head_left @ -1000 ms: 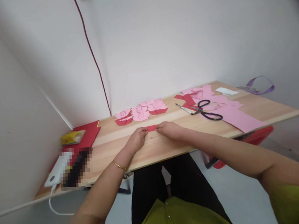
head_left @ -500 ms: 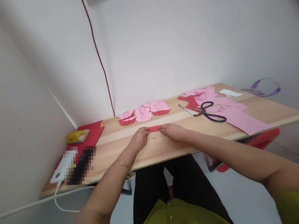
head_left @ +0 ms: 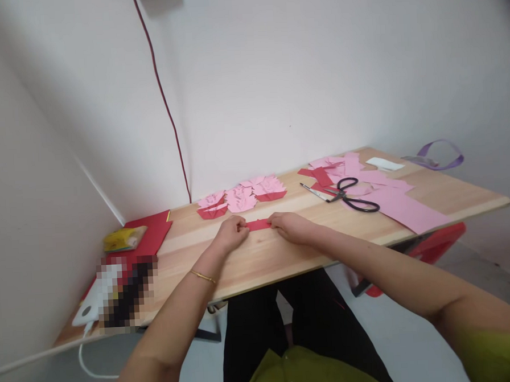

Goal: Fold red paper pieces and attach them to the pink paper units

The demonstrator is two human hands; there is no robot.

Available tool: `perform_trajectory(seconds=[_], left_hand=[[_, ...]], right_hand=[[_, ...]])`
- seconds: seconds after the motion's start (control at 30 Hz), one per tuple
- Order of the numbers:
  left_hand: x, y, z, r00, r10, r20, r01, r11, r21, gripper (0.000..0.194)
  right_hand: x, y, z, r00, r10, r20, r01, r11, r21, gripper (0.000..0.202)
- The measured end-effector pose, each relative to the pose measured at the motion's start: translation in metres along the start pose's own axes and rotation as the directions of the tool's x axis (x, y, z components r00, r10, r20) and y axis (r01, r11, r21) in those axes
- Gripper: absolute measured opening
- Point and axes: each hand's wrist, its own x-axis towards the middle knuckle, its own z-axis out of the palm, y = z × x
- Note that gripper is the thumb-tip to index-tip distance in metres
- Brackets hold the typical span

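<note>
A small strip of red paper point(head_left: 258, 225) lies low over the wooden table between my two hands. Its left end is pinched by my left hand point(head_left: 234, 232), fingers curled and a gold bracelet on the wrist. At the other end, the fingers of my right hand point(head_left: 289, 225) are closed on the paper, and that wrist rests near the tabletop. Just behind the strip sit several pink and red paper cutouts point(head_left: 241, 197) with jagged edges. My fingers hide both ends of the strip.
Black-handled scissors point(head_left: 343, 195) and a pen point(head_left: 315, 192) lie to the right among pink paper sheets point(head_left: 410, 208) and red scraps. Red paper point(head_left: 157, 233), a yellow packet point(head_left: 125, 239) and a white device with a cable point(head_left: 87, 311) are at the left. A wall stands behind the table.
The view has shifted slightly, so everything sits a little further left. Slightly more of the red paper shows between my hands, which still hold both ends.
</note>
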Motion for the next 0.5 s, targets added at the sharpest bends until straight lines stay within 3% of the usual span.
perform_trajectory(seconds=[0.17, 0.23, 0.33, 0.5], left_hand=[[0.021, 0.002, 0.002, 0.994, -0.103, 0.021, 0.102, 0.992, 0.072, 0.037], [0.028, 0.005, 0.000, 0.975, -0.205, 0.082, 0.199, 0.977, 0.075, 0.037], [0.034, 0.007, -0.006, 0.933, -0.302, 0.197, 0.300, 0.953, 0.039, 0.033], [0.030, 0.005, -0.011, 0.931, -0.283, 0.228, 0.309, 0.947, -0.085, 0.029]], right_hand=[[0.027, 0.008, -0.007, 0.987, 0.077, -0.142, -0.062, 0.992, 0.107, 0.022], [0.044, 0.007, -0.010, 0.977, 0.140, -0.164, -0.108, 0.976, 0.189, 0.021], [0.065, 0.004, -0.011, 0.976, 0.194, -0.098, -0.145, 0.917, 0.373, 0.018], [0.074, 0.012, -0.003, 0.989, 0.103, -0.103, -0.038, 0.864, 0.502, 0.032]])
